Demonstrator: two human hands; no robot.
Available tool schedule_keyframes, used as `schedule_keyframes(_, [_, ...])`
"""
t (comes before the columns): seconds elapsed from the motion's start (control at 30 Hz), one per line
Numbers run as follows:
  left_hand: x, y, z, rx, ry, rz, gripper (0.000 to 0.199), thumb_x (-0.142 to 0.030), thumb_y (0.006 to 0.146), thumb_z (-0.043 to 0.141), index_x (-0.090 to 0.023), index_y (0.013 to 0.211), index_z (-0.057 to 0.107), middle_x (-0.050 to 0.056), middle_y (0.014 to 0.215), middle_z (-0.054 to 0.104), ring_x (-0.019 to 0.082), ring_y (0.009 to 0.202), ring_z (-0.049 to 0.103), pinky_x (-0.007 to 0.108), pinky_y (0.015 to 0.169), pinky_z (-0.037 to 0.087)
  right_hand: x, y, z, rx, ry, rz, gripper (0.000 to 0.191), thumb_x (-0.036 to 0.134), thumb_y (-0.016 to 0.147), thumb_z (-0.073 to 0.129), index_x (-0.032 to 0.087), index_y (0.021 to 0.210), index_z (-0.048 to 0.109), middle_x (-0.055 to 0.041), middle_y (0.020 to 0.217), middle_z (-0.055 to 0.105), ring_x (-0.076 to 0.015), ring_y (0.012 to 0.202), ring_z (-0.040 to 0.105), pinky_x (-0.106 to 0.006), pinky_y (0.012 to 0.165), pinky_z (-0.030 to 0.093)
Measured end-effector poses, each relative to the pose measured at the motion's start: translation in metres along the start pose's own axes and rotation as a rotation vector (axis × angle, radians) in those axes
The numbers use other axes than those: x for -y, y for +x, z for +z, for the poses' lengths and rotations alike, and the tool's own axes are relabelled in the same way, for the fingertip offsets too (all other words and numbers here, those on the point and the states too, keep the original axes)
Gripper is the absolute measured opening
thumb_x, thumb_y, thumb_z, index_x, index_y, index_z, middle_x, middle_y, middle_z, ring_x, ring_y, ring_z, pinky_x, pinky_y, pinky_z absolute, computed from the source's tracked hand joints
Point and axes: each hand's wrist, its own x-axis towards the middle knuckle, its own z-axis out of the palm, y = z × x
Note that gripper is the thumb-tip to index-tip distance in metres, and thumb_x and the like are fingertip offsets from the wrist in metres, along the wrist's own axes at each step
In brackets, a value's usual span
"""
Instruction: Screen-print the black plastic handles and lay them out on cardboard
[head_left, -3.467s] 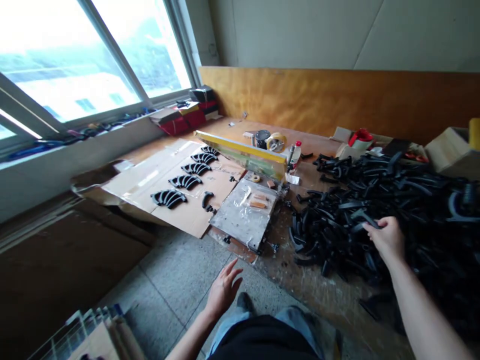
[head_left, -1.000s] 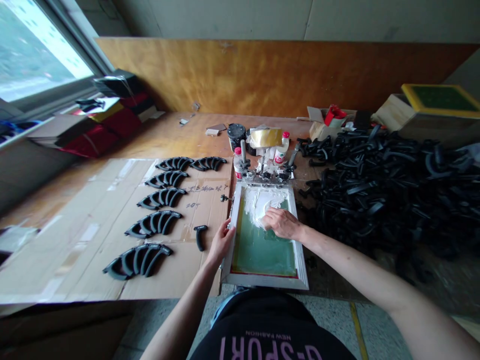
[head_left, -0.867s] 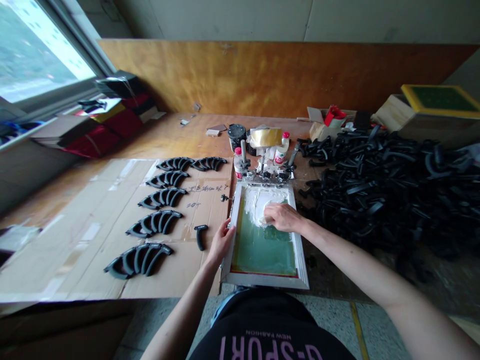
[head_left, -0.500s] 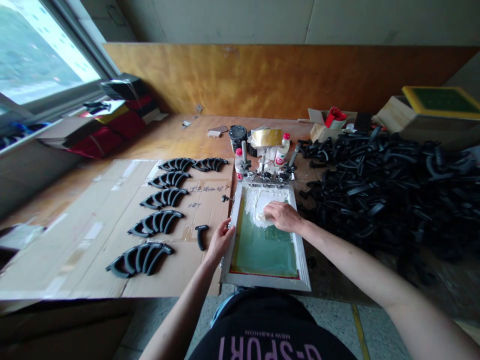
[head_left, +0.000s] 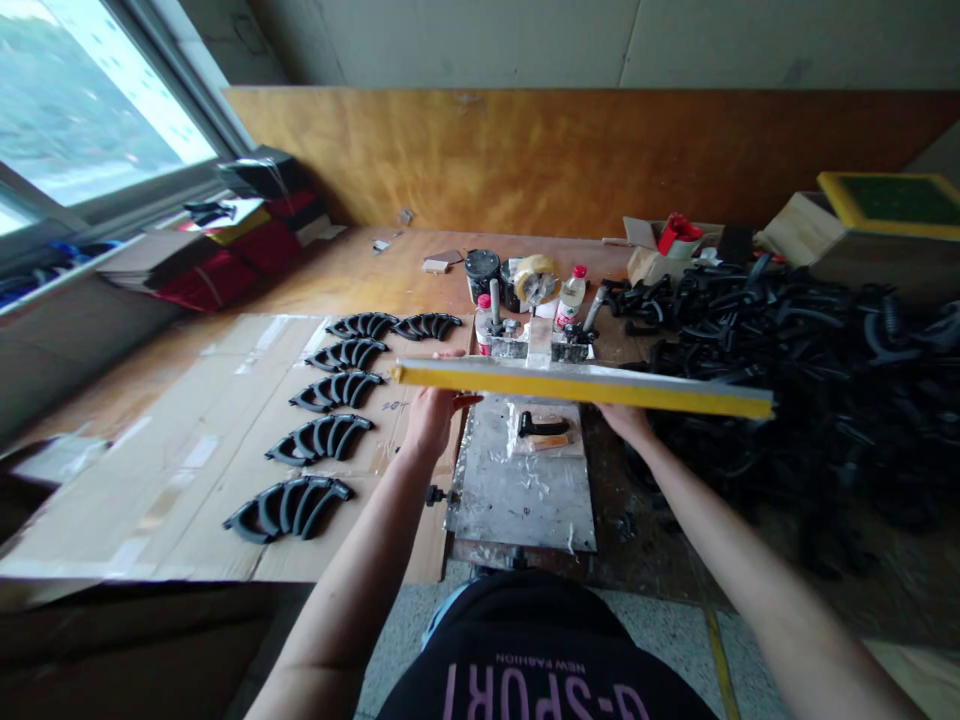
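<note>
A screen frame is tilted up, its yellow front edge toward me. My left hand is partly behind the frame's left part, with its thumb apart from the fingers. Below the frame's right half is my right hand, its fingertips hidden behind the edge. Under the raised frame, a black curved part lies on a small pad on the metal base plate. Neither hand touches that part. The hinge clamp is behind the plate.
Rows of black curved parts lie on cardboard at the left. A large heap of black parts covers the right side. Behind the clamp are a tape roll, a black jar and a red-capped bottle.
The screen frame has swung up from lying flat, uncovering the base plate and black part. My right hand has left the white paste and moved right; my left hand has moved up.
</note>
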Motion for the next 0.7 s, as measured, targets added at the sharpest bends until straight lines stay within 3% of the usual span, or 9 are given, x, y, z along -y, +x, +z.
schedule_keyframes(0.1, [0.004, 0.005, 0.009, -0.047, -0.066, -0.053, 0.048, -0.060, 0.084, 0.049, -0.018, 0.108, 0.056, 0.003, 0.084, 0.065, 0.015, 0.075, 0.065, 0.029, 0.068, 0.055, 0.021, -0.033, 0.031, 0.170, -0.007, -0.234, 0.041, 0.030, 0.079, 0.071, 0.024, 0.119, 0.064, -0.0048, 0.097, 0.067, -0.0210, 0.096, 0.060, -0.033, 0.088, 0.046])
schedule_keyframes(0.17, [0.022, -0.010, 0.012, -0.079, -0.091, -0.114, 0.050, -0.062, 0.085, 0.049, -0.021, 0.113, 0.053, 0.003, 0.088, 0.066, 0.013, 0.073, 0.065, 0.028, 0.068, 0.055, 0.044, -0.047, 0.038, 0.207, -0.057, -0.289, 0.033, 0.027, 0.080, 0.071, 0.025, 0.113, 0.067, -0.0055, 0.096, 0.065, -0.0216, 0.097, 0.057, -0.034, 0.089, 0.044])
schedule_keyframes(0.3, [0.079, -0.069, 0.019, 0.096, -0.053, -0.591, 0.059, -0.066, 0.079, 0.056, -0.018, 0.114, 0.055, 0.012, 0.102, 0.070, 0.021, 0.082, 0.069, 0.033, 0.066, 0.055, 0.098, -0.076, 0.031, 0.096, -0.059, -0.241, 0.015, 0.026, 0.088, 0.062, 0.022, 0.100, 0.070, -0.0074, 0.090, 0.061, -0.0223, 0.093, 0.055, -0.034, 0.085, 0.045])
schedule_keyframes(0.4, [0.110, -0.101, 0.013, 0.101, -0.091, -0.734, 0.056, -0.066, 0.078, 0.057, -0.017, 0.103, 0.057, 0.012, 0.094, 0.071, 0.023, 0.082, 0.069, 0.035, 0.066, 0.055, 0.124, -0.102, 0.027, 0.166, 0.001, -0.480, 0.018, 0.026, 0.092, 0.056, 0.025, 0.106, 0.067, -0.0061, 0.091, 0.062, -0.0212, 0.093, 0.054, -0.033, 0.085, 0.045])
schedule_keyframes(0.47, [0.119, -0.104, -0.007, 0.025, -0.036, -0.686, 0.052, -0.066, 0.078, 0.056, -0.017, 0.097, 0.056, 0.008, 0.082, 0.070, 0.020, 0.070, 0.067, 0.033, 0.063, 0.054, 0.114, -0.111, 0.023, 0.229, 0.001, -0.554, 0.019, 0.026, 0.094, 0.053, 0.024, 0.108, 0.066, -0.0054, 0.093, 0.063, -0.0200, 0.094, 0.054, -0.032, 0.085, 0.044])
schedule_keyframes(0.5, [0.121, -0.099, -0.024, -0.024, 0.039, -0.644, 0.051, -0.066, 0.079, 0.054, -0.017, 0.095, 0.055, 0.006, 0.077, 0.070, 0.018, 0.063, 0.065, 0.031, 0.060, 0.052, 0.100, -0.111, 0.020, 0.228, -0.039, -0.505, 0.020, 0.026, 0.094, 0.052, 0.023, 0.108, 0.066, -0.0063, 0.094, 0.064, -0.0203, 0.094, 0.054, -0.032, 0.085, 0.044])
schedule_keyframes(0.63, [0.120, -0.070, -0.117, -0.201, 0.556, -0.492, 0.052, -0.067, 0.085, 0.037, -0.018, 0.081, 0.054, 0.003, 0.053, 0.060, 0.017, 0.044, 0.055, 0.029, 0.050, 0.044, 0.009, -0.099, 0.005, 0.112, -0.455, -0.016, 0.018, 0.025, 0.091, 0.054, 0.013, 0.092, 0.068, -0.0177, 0.096, 0.061, -0.0307, 0.101, 0.050, -0.041, 0.080, 0.042])
schedule_keyframes(0.7, [0.119, -0.062, -0.156, -0.239, 0.745, -0.454, 0.049, -0.063, 0.085, 0.039, -0.019, 0.072, 0.055, 0.002, 0.043, 0.052, 0.019, 0.040, 0.053, 0.030, 0.050, 0.042, -0.030, -0.095, 0.004, 0.116, -0.580, 0.080, 0.017, 0.028, 0.087, 0.057, 0.014, 0.088, 0.068, -0.0200, 0.102, 0.059, -0.0345, 0.106, 0.046, -0.044, 0.081, 0.039])
